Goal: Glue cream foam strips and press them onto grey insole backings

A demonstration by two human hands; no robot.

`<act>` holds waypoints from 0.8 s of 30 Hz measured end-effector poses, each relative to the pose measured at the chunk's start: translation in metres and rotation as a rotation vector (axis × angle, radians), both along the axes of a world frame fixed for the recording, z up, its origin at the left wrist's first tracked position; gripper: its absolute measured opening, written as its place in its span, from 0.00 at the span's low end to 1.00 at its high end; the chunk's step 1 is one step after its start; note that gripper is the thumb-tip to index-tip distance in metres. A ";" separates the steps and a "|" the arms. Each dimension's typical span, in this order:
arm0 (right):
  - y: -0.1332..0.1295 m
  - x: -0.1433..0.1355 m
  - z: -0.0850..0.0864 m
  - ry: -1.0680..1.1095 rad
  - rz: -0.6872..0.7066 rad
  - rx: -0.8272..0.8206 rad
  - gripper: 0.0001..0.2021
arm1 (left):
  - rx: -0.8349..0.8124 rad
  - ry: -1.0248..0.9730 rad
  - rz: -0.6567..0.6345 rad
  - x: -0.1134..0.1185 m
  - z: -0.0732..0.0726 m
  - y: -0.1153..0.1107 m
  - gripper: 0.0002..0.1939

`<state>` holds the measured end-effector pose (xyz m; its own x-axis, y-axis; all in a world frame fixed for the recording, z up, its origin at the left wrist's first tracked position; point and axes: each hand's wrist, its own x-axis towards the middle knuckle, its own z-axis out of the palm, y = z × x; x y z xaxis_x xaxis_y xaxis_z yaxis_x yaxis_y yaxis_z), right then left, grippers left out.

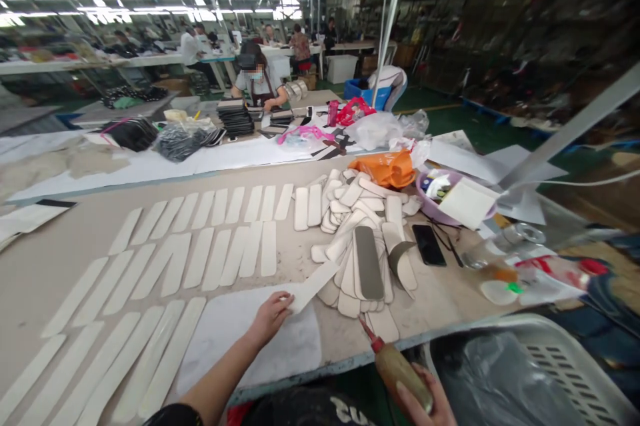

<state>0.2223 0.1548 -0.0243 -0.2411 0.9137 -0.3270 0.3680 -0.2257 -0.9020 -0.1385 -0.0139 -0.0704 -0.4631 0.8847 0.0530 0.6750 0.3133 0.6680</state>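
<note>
"Judging by the table (295, 253), how far along is this?"

"Partway, I'd say. Rows of white strips (199, 258) lie spread out on the left; a big loose pile (369, 263) sits unsorted on the right."

"And the hands?"

"The left hand (273, 316) pinches one strip (313, 287) above the paper (295, 346), its far end at the pile's edge. The right hand (425, 399) is wrapped around a bottle (400, 369), red nozzle towards the pile."

"Anything on that strip?"

"I can't tell."
</note>
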 end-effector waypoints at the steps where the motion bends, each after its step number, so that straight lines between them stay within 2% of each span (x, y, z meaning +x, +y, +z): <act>1: 0.001 -0.010 0.002 0.009 0.030 -0.025 0.28 | -0.031 0.004 -0.009 -0.006 -0.004 -0.024 0.15; 4: -0.003 -0.037 0.003 0.040 0.089 -0.056 0.29 | -0.166 0.024 0.055 -0.014 -0.010 -0.076 0.15; 7: -0.010 -0.062 0.002 0.037 0.167 -0.034 0.29 | -0.295 0.151 0.224 -0.009 -0.004 -0.097 0.13; 10: -0.016 -0.083 0.002 -0.009 0.259 -0.010 0.30 | -0.459 0.233 0.329 -0.001 0.004 -0.095 0.11; 14: -0.026 -0.107 0.007 -0.039 0.331 0.024 0.30 | -0.557 0.172 0.339 0.004 0.002 -0.089 0.09; 19: -0.038 -0.126 0.012 -0.071 0.399 0.054 0.28 | -0.589 0.145 0.285 -0.002 -0.005 -0.087 0.12; 24: -0.045 -0.133 0.015 -0.106 0.420 0.085 0.27 | -0.594 0.150 0.220 -0.009 -0.008 -0.083 0.10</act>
<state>0.0897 0.1098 -0.0088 -0.5667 0.7682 -0.2980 0.5039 0.0369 -0.8630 -0.1476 -0.0964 -0.0787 -0.6625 0.6687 -0.3375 0.6254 0.7418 0.2421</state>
